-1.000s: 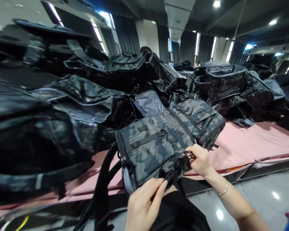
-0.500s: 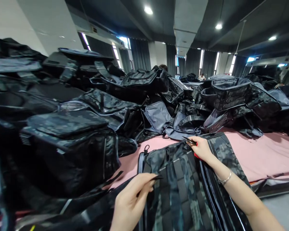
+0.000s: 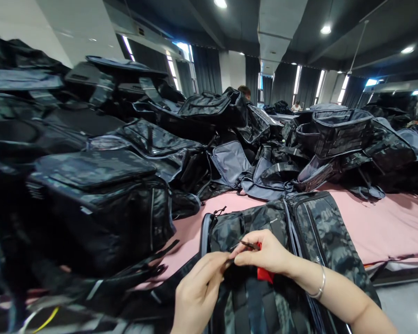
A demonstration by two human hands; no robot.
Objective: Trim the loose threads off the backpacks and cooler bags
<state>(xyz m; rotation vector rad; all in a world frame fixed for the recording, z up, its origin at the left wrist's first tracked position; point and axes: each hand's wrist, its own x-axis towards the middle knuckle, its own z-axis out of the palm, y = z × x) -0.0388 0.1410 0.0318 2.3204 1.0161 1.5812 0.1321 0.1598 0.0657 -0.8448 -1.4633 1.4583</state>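
A dark camouflage backpack (image 3: pixel 264 215) with webbing rows on its front lies before me on the pink table cover. My left hand (image 3: pixel 200 290) is closed in a pinch over its front panel; whatever small dark piece sits between the fingertips is too hidden to name. My right hand (image 3: pixel 268 253) grips thread snips (image 3: pixel 250 245), their dark blades showing above the fingers. Something red (image 3: pixel 265 274) hangs below that palm. The fingertips of both hands meet over the webbing.
Camouflage bags are piled at the back, among them an upturned open one (image 3: pixel 344 132). A bulky dark bag (image 3: pixel 101 204) stands close on my left, its straps trailing towards me. Pink cloth (image 3: pixel 386 222) covers the table on the right. A person (image 3: pixel 244 92) is partly visible behind the pile.
My right hand has come down and left from the backpack's top edge, bringing the snips to my left hand. The left hand has shifted slightly right and stays pinched.
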